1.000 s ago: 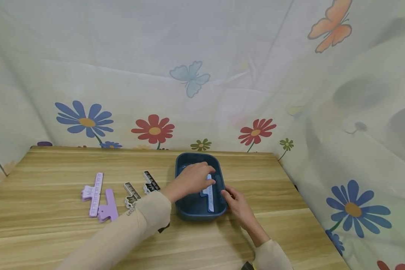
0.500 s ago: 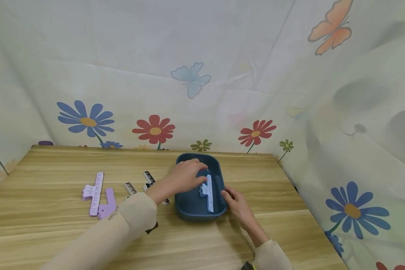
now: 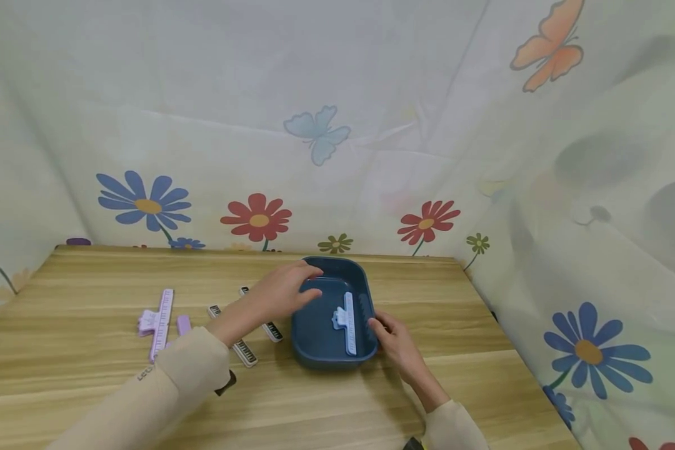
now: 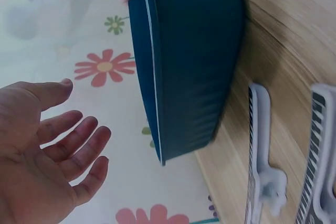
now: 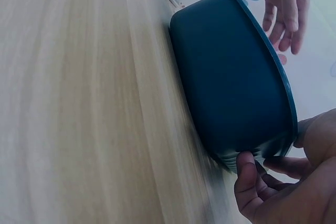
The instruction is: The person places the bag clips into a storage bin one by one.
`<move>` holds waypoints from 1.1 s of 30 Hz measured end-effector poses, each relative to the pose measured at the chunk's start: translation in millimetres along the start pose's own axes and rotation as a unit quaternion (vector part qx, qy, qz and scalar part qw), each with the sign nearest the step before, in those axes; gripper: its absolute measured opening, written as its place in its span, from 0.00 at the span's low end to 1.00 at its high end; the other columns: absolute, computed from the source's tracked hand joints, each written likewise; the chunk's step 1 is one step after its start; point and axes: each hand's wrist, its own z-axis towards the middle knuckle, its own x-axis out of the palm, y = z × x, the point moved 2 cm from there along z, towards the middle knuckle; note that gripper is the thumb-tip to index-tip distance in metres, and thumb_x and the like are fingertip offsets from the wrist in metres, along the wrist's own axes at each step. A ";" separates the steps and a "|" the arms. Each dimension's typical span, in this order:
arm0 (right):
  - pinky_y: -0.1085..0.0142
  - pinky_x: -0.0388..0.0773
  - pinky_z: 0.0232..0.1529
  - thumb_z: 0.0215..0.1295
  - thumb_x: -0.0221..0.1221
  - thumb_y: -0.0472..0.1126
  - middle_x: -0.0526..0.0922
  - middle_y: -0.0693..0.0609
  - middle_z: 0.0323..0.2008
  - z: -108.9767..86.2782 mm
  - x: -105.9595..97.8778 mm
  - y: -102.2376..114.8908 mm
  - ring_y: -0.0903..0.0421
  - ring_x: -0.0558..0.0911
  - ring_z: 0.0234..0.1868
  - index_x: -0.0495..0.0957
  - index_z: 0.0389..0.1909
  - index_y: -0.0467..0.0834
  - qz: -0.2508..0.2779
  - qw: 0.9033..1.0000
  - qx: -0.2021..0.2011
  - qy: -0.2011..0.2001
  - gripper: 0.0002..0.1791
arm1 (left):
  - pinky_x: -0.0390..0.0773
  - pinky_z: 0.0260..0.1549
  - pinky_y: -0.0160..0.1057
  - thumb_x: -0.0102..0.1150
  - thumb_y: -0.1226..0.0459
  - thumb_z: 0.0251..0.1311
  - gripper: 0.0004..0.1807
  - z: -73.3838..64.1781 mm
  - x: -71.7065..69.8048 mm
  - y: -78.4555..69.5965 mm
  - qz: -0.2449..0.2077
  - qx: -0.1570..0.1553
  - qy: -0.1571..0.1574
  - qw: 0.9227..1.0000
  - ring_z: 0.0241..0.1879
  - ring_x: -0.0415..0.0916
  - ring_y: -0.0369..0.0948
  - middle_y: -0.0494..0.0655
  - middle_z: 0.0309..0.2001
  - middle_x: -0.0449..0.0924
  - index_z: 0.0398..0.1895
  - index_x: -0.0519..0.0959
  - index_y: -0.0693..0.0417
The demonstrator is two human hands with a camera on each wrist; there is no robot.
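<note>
A dark blue plastic bin (image 3: 317,340) stands on the wooden table, with a light blue piano-key clip (image 3: 350,325) lying inside along its right half. My left hand (image 3: 281,290) hovers over the bin's left rim, fingers loosely spread and nothing in them; the left wrist view shows its bare palm (image 4: 37,166). At the bin's right wall, my right hand (image 3: 399,350) grips the side, thumb at the rim and fingers curled against the outside, as the right wrist view shows the hand (image 5: 299,182). Two black-and-white piano-key clips (image 3: 274,332) lie left of the bin, partly behind my left arm.
Farther left lie a lilac piano-key clip (image 3: 162,319) and a plain purple clip (image 3: 184,324), the latter mostly hidden by my sleeve (image 3: 197,362). A flower-printed cloth (image 3: 365,187) hangs behind the table and along its right side.
My left hand has moved left, from above the light blue clip to the bin's left rim, uncovering that clip. My right hand has stayed at the bin's wall.
</note>
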 end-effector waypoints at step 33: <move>0.65 0.81 0.36 0.81 0.53 0.41 0.82 0.36 0.53 4.2 -0.2 -14.0 0.44 0.81 0.47 0.75 0.66 0.33 -0.001 1.000 -0.004 0.002 0.21 | 0.79 0.53 0.61 0.63 0.57 0.72 0.24 -87.2 -58.3 67.8 0.017 -0.044 -0.083 0.995 0.56 0.80 0.55 0.57 0.61 0.81 0.66 0.78 0.58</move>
